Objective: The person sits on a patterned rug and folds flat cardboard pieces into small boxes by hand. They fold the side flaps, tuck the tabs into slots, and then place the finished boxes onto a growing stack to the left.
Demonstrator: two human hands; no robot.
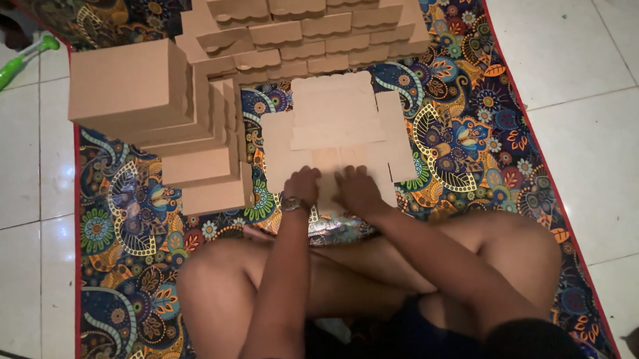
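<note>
A flat, unfolded brown cardboard box blank lies on the patterned mat in front of my crossed legs. My left hand, with a watch on its wrist, presses down on the blank's near edge. My right hand presses the same edge right beside it. Both hands lie flat on the cardboard, fingers together, and the near flap is partly hidden under them.
A stack of folded cardboard boxes rises at the left of the blank. More folded boxes are piled along the mat's far end. White floor tiles surround the mat. A green-handled tool lies at the far left.
</note>
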